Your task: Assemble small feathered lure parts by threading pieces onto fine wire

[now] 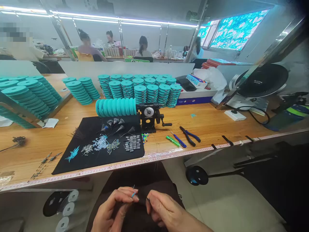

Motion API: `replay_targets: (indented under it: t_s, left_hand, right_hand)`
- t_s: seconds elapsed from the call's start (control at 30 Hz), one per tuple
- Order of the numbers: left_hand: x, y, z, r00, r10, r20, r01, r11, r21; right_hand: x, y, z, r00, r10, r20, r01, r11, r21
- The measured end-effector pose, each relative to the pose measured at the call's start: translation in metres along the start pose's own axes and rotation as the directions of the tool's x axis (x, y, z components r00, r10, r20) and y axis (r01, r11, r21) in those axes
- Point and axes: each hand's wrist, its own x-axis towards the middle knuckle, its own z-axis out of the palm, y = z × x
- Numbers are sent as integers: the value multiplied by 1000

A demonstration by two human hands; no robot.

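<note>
**Head view: tiny blue piece (pixel 133 194) pinched above the lap**

Left hand (pixel 113 209) is closed on it, and right hand (pixel 164 207) is pinching a thin dark bit (pixel 147 199) just beside it, too small to make out. Both sit over a dark apron (pixel 142 175). Up on the counter (pixel 205 129), there's a black mat (pixel 116 158) of sorted little parts, with teal spools (pixel 127 84) stacked behind.

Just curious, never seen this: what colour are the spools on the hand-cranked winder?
The spools are bright teal, best seen in the head view.
</note>
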Motion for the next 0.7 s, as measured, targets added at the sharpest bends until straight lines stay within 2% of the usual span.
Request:
replay_targets:
  t_s: [0.1, 0.17, 0.3, 0.37, 0.6, 0.7]
  left_hand:
    - [1, -7, -7, 983, 102, 155, -114, 991, 68]
    - [1, -11, -9, 968, 113, 225, -138, 986, 96]
    - [-1, -15, -6, 969, 47, 243, -73, 992, 102]
    - [-1, -16, -4, 970, 16, 241, -39, 995, 92]
    - [-4, -16, 1, 967, -98, 235, 93, 995, 33]
    - [-4, -13, 4, 966, -187, 180, 190, 982, 1]
  right_hand:
    - [1, -2, 0, 1000, 29, -8, -29, 998, -46]
    - [2, -3, -2, 999, 35, 3, -35, 999, -13]
    - [3, -5, -3, 997, 53, 61, -63, 982, 177]
    - [3, -6, -4, 997, 60, 53, -69, 979, 193]
    - [1, 2, 0, 999, 27, -22, -27, 1000, 5]
    - [0, 8, -12, 982, -82, -173, 49, 981, -188]
